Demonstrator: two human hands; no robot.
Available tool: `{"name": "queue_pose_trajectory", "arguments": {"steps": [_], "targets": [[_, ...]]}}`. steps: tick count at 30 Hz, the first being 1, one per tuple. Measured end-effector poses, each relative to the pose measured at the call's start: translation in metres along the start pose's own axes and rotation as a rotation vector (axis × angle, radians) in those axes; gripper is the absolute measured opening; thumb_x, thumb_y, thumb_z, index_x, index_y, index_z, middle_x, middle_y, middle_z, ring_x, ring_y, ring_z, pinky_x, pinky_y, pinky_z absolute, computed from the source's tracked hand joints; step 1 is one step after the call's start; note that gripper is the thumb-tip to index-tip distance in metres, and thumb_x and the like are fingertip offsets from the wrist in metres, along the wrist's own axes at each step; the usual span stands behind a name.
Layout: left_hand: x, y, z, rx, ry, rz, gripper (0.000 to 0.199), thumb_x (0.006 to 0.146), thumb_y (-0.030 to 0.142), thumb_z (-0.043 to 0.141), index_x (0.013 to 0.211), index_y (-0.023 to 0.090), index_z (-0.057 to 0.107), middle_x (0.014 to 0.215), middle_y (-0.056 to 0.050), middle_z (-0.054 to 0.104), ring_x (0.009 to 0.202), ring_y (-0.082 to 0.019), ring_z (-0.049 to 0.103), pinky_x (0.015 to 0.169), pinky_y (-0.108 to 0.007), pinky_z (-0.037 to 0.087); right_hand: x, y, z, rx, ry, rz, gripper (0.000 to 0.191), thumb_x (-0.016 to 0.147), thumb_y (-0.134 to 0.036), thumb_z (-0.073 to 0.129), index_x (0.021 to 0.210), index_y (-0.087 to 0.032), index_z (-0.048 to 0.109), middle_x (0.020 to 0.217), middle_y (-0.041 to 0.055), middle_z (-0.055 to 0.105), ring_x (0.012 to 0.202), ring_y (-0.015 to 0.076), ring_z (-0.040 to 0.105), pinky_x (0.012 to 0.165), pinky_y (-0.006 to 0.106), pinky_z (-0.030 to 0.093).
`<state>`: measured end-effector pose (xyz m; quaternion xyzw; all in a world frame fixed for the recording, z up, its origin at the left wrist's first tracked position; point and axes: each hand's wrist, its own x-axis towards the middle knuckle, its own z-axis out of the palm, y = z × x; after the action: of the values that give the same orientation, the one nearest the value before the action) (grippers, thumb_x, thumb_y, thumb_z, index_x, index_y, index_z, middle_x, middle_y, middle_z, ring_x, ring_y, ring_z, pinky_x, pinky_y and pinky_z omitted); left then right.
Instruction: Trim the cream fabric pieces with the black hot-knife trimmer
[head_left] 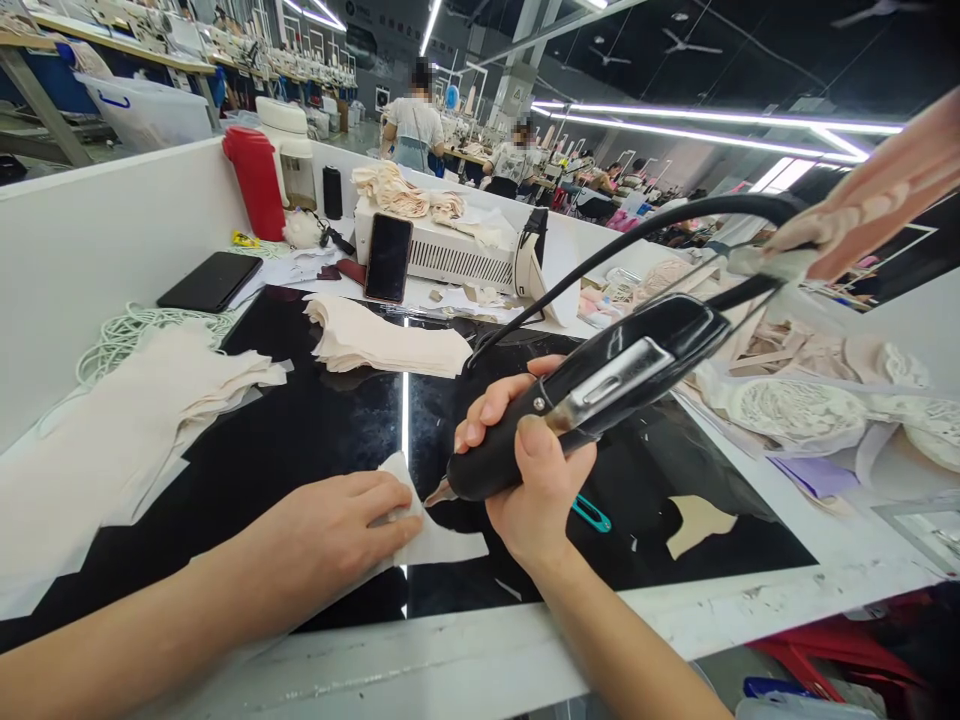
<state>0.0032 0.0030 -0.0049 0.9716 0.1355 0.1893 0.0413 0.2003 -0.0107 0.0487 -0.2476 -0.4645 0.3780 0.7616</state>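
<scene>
"Strip lights [720, 118] run under a dark ceiling across the upper right, and people sit or stand among workstations at the top of the frame. What's on the bench?"

"A glossy black mat [300, 430] covers most of it. In the middle of the frame, slightly below center, a small white fabric piece [454, 547] lies flat on that mat."

"And who's touching it?"

"The left hand [349, 530], fingers bent and pressed down on its left part. I can't tell whether the thumb pinches the cloth from beneath."

"The other one?"

"The right hand [536, 485], just right of center, is wrapped firmly around a corded black handheld tool [600, 395], thumb on the near side, fingers around the far side. Its pointed metal tip [440, 492] is at the fabric's upper edge; whether they touch, I can't say."

"Anything near?"

"Turquoise thread snips [592, 513] lie partly behind the right hand, with a beige scrap [699, 525] at lower right. A stack of cream fabric pieces [390, 340] sits above center, a bigger cream stack [112, 440] fills the left."

"And at the back?"

"An upright smartphone [388, 257] leans on a white vented box [450, 258]; lace bras [799, 408] are heaped on the right side."
</scene>
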Motion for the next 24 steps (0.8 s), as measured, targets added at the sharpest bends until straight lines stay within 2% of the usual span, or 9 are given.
{"name": "queue_pose_trajectory", "arguments": {"steps": [7,11,15,20,24], "targets": [[0.0,0.001,0.001,-0.013,0.009,-0.007,0.028,0.102,0.004,0.048,0.12,0.017,0.065,0.114,-0.009,0.067,0.1,-0.023,0.067,0.09,-0.035,0.06,0.001,0.001,0.0,-0.019,-0.016,0.001,0.031,0.091,-0.032,0.079,0.116,-0.029,0.061,0.082,-0.0065,0.067,0.062,0.0097,0.064,0.058,0.026,0.056],[-0.002,0.0,0.004,-0.002,-0.006,-0.01,0.027,0.102,0.003,0.05,0.118,0.017,0.065,0.113,-0.008,0.066,0.1,-0.023,0.066,0.09,-0.036,0.06,0.001,-0.005,-0.001,-0.008,0.018,-0.008,0.03,0.09,-0.031,0.079,0.113,-0.027,0.06,0.08,-0.0065,0.067,0.061,0.0095,0.063,0.056,0.024,0.056],[-0.003,0.0,0.005,0.004,-0.009,-0.01,0.027,0.101,0.004,0.052,0.121,0.017,0.064,0.115,-0.009,0.066,0.102,-0.024,0.066,0.09,-0.036,0.06,-0.003,-0.009,-0.004,-0.016,0.0,-0.008,0.032,0.09,-0.033,0.08,0.114,-0.027,0.059,0.081,-0.0064,0.067,0.061,0.01,0.064,0.056,0.025,0.056],[-0.001,0.0,0.002,0.018,-0.009,-0.01,0.026,0.101,0.005,0.054,0.121,0.018,0.065,0.115,-0.008,0.067,0.102,-0.022,0.067,0.091,-0.034,0.06,-0.006,-0.005,-0.003,-0.058,0.0,0.005,0.032,0.091,-0.034,0.077,0.116,-0.029,0.057,0.082,-0.0062,0.066,0.06,0.0111,0.063,0.055,0.027,0.056],[0.001,0.0,-0.003,0.01,-0.018,-0.017,0.027,0.099,0.001,0.054,0.117,0.017,0.066,0.113,-0.008,0.068,0.101,-0.023,0.068,0.09,-0.036,0.06,-0.002,-0.012,-0.002,-0.061,0.019,0.017,0.031,0.089,-0.032,0.077,0.112,-0.028,0.058,0.078,-0.0064,0.065,0.057,0.0114,0.062,0.053,0.027,0.055]]}}
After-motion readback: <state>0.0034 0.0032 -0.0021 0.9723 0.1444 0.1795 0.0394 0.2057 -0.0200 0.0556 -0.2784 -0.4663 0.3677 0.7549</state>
